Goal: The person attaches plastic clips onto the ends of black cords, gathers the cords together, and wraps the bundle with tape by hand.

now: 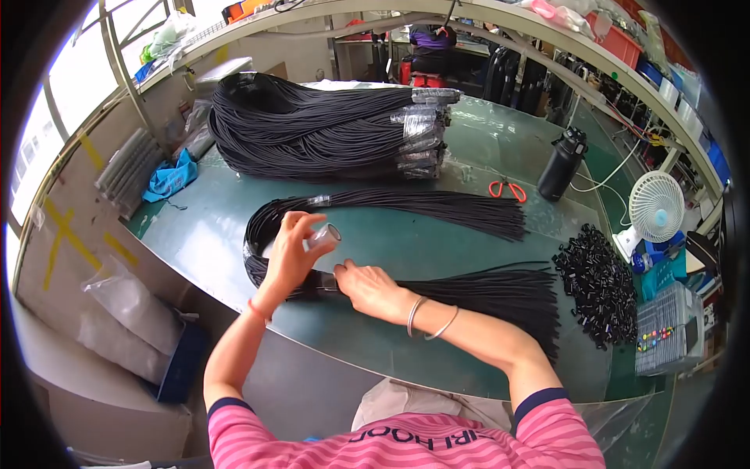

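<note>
My left hand (pixel 289 256) is raised over the bend of a black cable bundle (pixel 422 202), its fingers closed around a small roll of clear tape (pixel 323 238). Close by, my right hand (pixel 370 289) rests on the near leg of the bundle with thumb and fingertips pinched together. What lies in that pinch, tape end or cable, is hidden. A shiny wrapped band (pixel 319 283) circles the cables between the two hands. The bundle lies in a U, its loose ends fanned out to the right.
Behind lies a big stack of black cables (pixel 312 129). Red-handled scissors (pixel 508 190), a black bottle (pixel 562 164), a heap of small black parts (pixel 598 285) and a white fan (pixel 656 207) are on the right. A blue cloth (pixel 170 177) sits at the left edge.
</note>
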A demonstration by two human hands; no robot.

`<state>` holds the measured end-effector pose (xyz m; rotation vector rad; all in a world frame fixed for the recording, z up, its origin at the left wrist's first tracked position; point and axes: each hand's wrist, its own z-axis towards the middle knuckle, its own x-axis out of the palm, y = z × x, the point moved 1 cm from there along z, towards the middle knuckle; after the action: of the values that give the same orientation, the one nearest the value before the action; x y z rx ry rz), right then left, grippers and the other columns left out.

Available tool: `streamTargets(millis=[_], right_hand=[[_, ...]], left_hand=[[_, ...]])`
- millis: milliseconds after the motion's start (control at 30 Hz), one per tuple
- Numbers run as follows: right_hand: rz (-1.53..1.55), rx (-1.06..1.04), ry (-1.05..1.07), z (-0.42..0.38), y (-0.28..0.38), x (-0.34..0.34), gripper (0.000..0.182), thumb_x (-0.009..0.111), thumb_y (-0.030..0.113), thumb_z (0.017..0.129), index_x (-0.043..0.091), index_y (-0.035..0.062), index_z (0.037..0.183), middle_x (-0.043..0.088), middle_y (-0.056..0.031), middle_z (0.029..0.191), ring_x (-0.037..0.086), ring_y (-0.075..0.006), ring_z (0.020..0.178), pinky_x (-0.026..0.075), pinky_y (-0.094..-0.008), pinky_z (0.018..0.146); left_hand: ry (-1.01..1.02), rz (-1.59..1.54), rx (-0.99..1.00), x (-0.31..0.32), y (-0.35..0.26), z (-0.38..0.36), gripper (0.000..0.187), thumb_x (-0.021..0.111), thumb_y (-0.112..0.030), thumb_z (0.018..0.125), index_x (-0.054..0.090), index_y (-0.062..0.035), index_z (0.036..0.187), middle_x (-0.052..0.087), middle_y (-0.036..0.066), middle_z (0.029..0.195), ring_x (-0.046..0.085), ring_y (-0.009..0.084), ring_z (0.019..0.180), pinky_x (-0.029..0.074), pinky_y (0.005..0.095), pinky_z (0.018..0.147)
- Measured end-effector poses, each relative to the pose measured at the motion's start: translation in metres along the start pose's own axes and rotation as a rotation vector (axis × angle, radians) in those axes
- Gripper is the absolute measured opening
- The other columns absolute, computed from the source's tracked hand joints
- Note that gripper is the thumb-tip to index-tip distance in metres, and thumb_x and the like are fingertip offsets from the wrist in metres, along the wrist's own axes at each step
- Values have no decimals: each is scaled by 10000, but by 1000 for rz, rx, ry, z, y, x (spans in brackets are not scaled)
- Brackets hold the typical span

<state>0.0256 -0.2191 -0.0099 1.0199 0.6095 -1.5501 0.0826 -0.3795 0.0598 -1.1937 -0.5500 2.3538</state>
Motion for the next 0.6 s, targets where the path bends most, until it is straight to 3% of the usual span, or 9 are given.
streamTargets(millis=[33,133,167,300,367,400,467,533,600], right_hand=[[-2,0,4,-2,1,-7,269,753,101,730,561,-18,876,610,-136,681,635,-288,602,523,-346,575],[106,152,10,6,4,-24,269,747,155,767,567,-14,874,593,-186,681,625,-377,645,534,-399,620],[108,147,10,8,3,-24,269,747,155,767,567,-14,874,593,-186,681,625,-377,645,534,-399,620],[257,247,251,16,-15,-23,181,716,88,736,618,4,862,643,-183,716,666,-298,632,530,-385,544],[792,377,467,24,-31,-18,152,681,65,734,612,1,854,657,-178,739,653,-258,593,513,-345,515],[1061,438,579,26,-35,-14,139,664,53,733,609,-1,849,664,-175,750,646,-238,573,505,-324,501],[1151,451,682,30,-34,-16,129,648,50,737,607,-2,848,662,-169,746,638,-222,562,496,-306,494],[1335,485,878,33,-32,-18,111,615,46,746,603,-4,844,659,-156,737,621,-189,542,478,-271,481],[1113,426,817,27,-31,-9,125,622,48,746,605,-5,858,653,-159,730,632,-207,551,491,-288,491]], left_hand=[[-1,-4,-2,11,14,13,441,759,-16,700,620,-49,1118,600,134,1067,612,269,882,500,373,734],[1070,-52,-94,37,68,30,414,733,-120,768,602,-40,1152,592,156,1135,624,278,879,492,406,794],[1066,-50,-98,35,68,27,414,733,-120,768,602,-40,1152,592,156,1135,624,278,879,492,406,794],[639,465,117,21,29,-7,400,686,-243,832,630,-48,1177,539,150,1325,628,291,996,459,417,925],[152,363,471,-3,-25,-43,412,675,-209,825,637,-62,1208,515,126,1359,590,277,1132,412,411,1033],[151,369,468,-3,-19,-61,412,675,-209,825,637,-62,1208,515,126,1359,590,277,1132,412,411,1033],[221,574,689,0,-2,-87,481,743,-139,754,632,-43,1213,555,123,1231,543,295,1166,429,438,1029],[179,507,730,0,3,-94,527,757,-113,734,611,-51,1237,556,118,1212,546,286,1154,446,434,1001],[96,360,795,-4,-6,-92,631,785,-60,692,570,-67,1285,557,110,1175,553,269,1131,481,424,946]])
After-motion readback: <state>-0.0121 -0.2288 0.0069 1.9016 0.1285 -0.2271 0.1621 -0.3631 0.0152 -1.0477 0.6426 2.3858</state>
